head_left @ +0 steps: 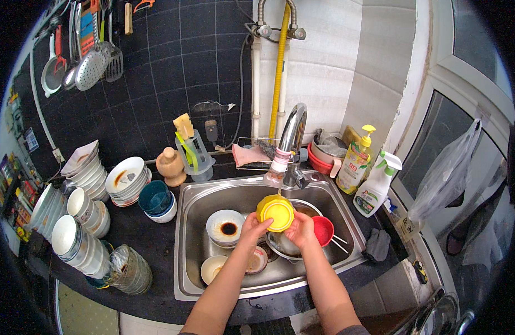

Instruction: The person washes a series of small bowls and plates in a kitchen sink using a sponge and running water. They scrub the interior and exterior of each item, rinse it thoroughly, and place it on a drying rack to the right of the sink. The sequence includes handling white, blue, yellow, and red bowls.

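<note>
Holding the yellow bowl (pixel 278 213) near the centre of the head view, the left grip (pixel 254 227) and the right grip (pixel 302 228) both grasp its sides. It is tilted, showing its round base, under the faucet (pixel 296 129) and above the sink (pixel 191 206). Left of it, a white bowl (pixel 215 230) contains dark residue. Stacked plates (pixel 125 177) stand on the counter (pixel 161 251), at left of the frame.

far side: faucet (pixel 294 127) blocks | left: bowl stacks (pixel 83 251) crowd counter (pixel 159 251) | right: bottles (pixel 353 172) obstruct | passage: front sink rim (pixel 273 292), between forearms (pixel 222 290)
</note>
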{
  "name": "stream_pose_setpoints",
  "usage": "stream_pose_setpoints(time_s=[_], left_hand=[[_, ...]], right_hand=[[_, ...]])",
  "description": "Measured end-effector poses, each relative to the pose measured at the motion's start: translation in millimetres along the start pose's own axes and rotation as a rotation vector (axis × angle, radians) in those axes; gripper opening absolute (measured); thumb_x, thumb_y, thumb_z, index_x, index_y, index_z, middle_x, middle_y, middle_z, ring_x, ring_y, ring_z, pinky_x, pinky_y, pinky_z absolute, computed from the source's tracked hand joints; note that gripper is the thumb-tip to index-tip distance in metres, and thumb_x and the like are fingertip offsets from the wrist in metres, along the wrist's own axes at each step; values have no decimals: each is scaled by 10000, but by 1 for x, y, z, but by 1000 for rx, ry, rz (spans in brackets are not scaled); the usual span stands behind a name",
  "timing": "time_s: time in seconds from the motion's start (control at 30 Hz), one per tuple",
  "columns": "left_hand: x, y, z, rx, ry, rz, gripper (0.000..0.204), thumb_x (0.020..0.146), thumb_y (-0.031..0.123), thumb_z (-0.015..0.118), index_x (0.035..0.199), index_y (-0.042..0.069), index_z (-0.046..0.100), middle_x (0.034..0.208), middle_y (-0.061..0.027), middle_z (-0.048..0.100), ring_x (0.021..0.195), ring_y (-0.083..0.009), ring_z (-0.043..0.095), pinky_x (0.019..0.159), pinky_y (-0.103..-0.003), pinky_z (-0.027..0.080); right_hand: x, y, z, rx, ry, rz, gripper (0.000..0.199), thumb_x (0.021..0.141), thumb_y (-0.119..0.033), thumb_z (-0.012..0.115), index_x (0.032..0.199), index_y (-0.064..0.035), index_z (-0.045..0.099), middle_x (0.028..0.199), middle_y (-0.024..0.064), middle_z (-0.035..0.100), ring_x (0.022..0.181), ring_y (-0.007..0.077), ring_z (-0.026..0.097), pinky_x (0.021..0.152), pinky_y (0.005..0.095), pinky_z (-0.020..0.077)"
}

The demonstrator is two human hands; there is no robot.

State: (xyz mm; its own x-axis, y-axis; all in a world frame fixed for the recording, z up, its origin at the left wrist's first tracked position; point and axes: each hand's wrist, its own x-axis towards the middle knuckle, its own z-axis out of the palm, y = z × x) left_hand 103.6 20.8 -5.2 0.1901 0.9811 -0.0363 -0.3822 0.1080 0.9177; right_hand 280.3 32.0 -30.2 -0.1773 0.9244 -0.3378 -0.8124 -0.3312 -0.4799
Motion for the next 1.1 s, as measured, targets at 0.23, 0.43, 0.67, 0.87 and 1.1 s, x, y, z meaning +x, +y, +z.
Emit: stream_pose_setpoints(time_s=[0.23,0.43,0.67,0.87,1.1], left_hand=[[7,-19,1,269,-5,276,481,650,125,749,991,36,422,984,-108,551,916,-191,546,779,-311,441],[-5,-6,12,705,84,373,493,610,137,738,962,22,412,891,-174,540,850,-309,546,749,-368,428],[4,-15,5,648,166,428,462,614,138,715,947,8,422,879,-206,537,849,-358,534,743,-395,424],[-4,-9,11,754,135,420,448,613,122,704,944,-2,428,855,-203,533,834,-371,527,736,-408,420],[0,-12,6,741,161,404,434,622,145,701,924,2,424,856,-233,535,827,-396,518,741,-416,419]], right_hand=[[10,13,15,-542,347,-202,447,851,-508,414,1016,-126,578,909,26,621,801,135,579,674,287,450],[15,20,17,-1099,124,-834,365,904,-284,400,1199,-100,510,1185,112,508,1060,258,482,921,343,352],[-34,31,76,-2043,-109,-1230,387,825,-185,508,1206,-121,509,1267,163,430,1185,338,380,1004,405,268],[3,19,39,-1104,85,-770,430,890,-241,429,1220,34,429,1247,206,438,1174,317,401,994,350,293],[-19,30,62,-1739,-30,-1105,385,860,-244,462,1226,-126,475,1284,197,393,1188,376,354,1001,420,274]])
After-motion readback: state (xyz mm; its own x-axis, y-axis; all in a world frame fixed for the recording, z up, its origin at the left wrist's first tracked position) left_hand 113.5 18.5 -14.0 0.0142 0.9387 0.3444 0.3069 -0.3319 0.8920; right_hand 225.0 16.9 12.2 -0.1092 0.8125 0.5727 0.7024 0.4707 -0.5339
